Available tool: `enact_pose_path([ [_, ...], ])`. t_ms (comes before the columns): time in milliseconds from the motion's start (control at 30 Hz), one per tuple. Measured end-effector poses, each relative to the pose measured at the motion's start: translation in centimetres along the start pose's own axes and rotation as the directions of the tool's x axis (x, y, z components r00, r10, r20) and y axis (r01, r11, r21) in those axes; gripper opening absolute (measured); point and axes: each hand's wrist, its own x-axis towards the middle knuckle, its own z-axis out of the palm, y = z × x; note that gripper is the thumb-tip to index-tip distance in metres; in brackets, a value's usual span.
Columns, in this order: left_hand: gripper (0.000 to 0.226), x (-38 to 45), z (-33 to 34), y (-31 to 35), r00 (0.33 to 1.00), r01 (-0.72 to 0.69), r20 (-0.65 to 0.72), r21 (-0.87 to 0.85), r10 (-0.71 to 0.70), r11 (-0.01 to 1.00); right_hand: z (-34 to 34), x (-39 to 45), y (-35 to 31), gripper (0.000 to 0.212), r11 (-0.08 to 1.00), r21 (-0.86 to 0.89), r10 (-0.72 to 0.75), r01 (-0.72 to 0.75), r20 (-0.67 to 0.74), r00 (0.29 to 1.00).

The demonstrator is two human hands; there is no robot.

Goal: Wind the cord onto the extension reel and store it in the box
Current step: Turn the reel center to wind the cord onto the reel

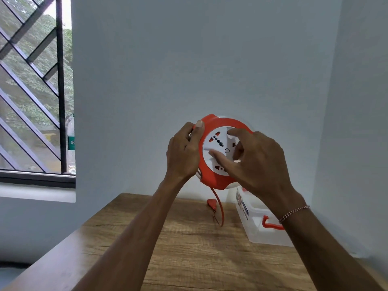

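I hold a round orange extension reel [212, 177] with a white socket face up in the air above the table. My left hand [184, 152] grips its left rim, thumb over the front edge. My right hand [255, 162] lies across the white face, fingers curled on the central part, blurred by motion. An orange cord [218, 202] hangs from the reel's underside down to the table, ending at an orange plug [211, 203] that lies on the wood. The clear plastic box [260, 229] with an orange handle stands at the table's right, partly behind my right wrist.
The wooden table [189, 248] sits in a corner between two pale walls. A barred window [31, 91] is on the left, with a plastic bottle [71, 143] standing on its sill.
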Motion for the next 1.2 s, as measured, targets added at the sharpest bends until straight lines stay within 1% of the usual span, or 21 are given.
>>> enact_pose_path([
  [100,0.037,0.2,-0.2,-0.2,1.0,0.016,-0.012,0.0,-0.016,1.0,-0.7,0.2,0.0,0.041,0.995,-0.007,-0.104,0.104,0.069,0.992],
  [133,0.038,0.2,-0.2,-0.3,1.0,0.014,-0.016,0.003,-0.014,1.0,-1.0,0.3,-0.2,0.035,0.991,-0.014,-0.134,0.137,0.118,0.984],
  [167,0.038,0.2,-0.2,-0.3,1.0,0.012,-0.02,0.007,-0.012,1.0,-1.4,0.3,-0.4,0.033,0.988,-0.021,-0.146,0.152,0.176,0.974],
  [267,0.034,0.2,-0.2,-0.2,1.0,0.011,-0.018,0.006,-0.011,1.0,-2.2,0.2,-1.0,0.05,0.978,-0.121,-0.11,0.167,0.381,0.918],
  [300,0.031,0.2,-0.3,-0.1,1.0,0.006,-0.015,0.004,-0.006,1.0,-2.3,0.2,-1.2,0.056,0.97,-0.162,-0.097,0.181,0.425,0.9],
  [367,0.029,0.1,-0.2,0.1,1.0,-0.005,-0.009,0.007,0.005,1.0,-2.2,0.0,-1.6,0.065,0.951,-0.23,-0.083,0.205,0.447,0.89],
  [467,0.03,0.0,-0.1,0.1,1.0,-0.006,0.003,0.018,0.006,1.0,-2.2,-0.3,-1.9,0.067,0.928,-0.298,-0.088,0.224,0.407,0.909],
  [633,0.043,-0.1,0.0,0.0,1.0,-0.014,0.005,0.04,0.013,0.999,-1.9,-0.4,-1.7,0.067,0.937,-0.29,-0.084,0.196,0.358,0.93],
  [700,0.04,-0.1,0.0,0.0,1.0,-0.023,0.002,0.048,0.022,0.999,-1.7,-0.4,-1.5,0.065,0.936,-0.293,-0.086,0.194,0.344,0.935],
  [833,0.03,0.0,-0.1,-0.2,1.0,-0.024,-0.005,0.053,0.025,0.998,-1.1,-0.6,-0.6,0.06,0.945,-0.277,-0.093,0.171,0.275,0.957],
  [900,0.031,0.0,-0.1,-0.3,1.0,-0.005,-0.011,0.03,0.006,1.0,-0.7,-0.6,-0.2,0.058,0.963,-0.232,-0.085,0.136,0.219,0.972],
  [1000,0.034,0.1,-0.1,-0.3,1.0,0.016,-0.024,0.005,-0.016,1.0,-0.4,-0.5,0.2,0.062,0.989,-0.141,-0.039,0.054,0.109,0.993],
  [1200,0.031,0.0,0.0,-0.3,1.0,0.001,-0.021,0.016,-0.001,1.0,0.5,-0.7,-0.7,0.076,0.994,-0.075,0.082,-0.083,-0.006,0.997],
])
